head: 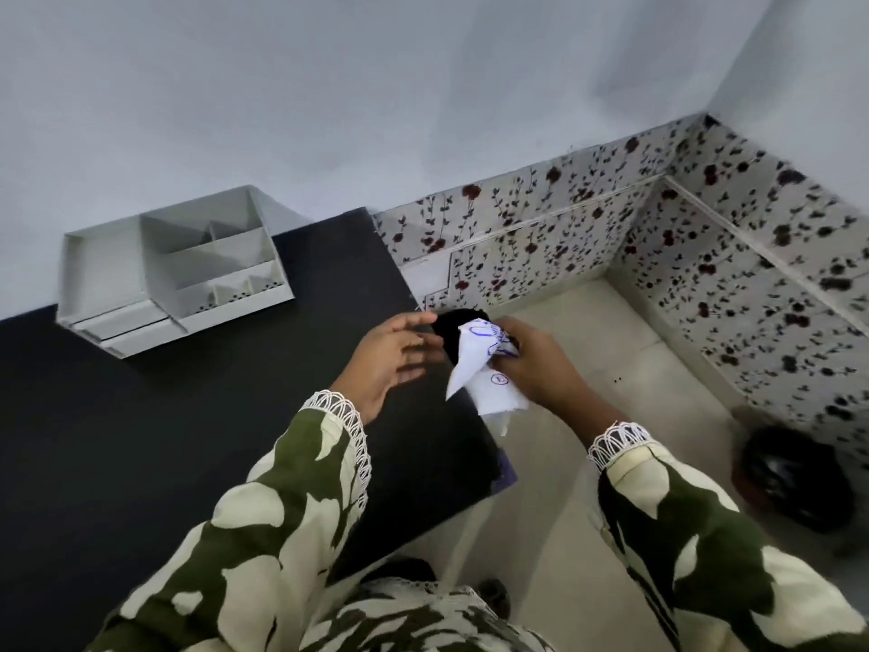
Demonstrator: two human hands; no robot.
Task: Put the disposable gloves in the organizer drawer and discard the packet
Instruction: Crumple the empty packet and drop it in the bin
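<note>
My right hand (pixel 541 364) grips a crumpled white packet (pixel 479 369) with blue print, held over the floor just past the right edge of the black table (pixel 188 440). My left hand (pixel 390 364) is beside it, fingers spread, holding nothing. A black round object (pixel 454 324), partly hidden behind the packet, sits below the hands. The white organizer (pixel 178 270) stands at the table's far left against the wall, its two drawers (pixel 127 324) at the lower left pushed in. No gloves are visible.
Flower-patterned tiles (pixel 705 256) line the lower walls around a pale floor (pixel 588 463) to the right. A dark round object (pixel 794 477) lies on the floor at the right. My camouflage-print sleeves fill the foreground.
</note>
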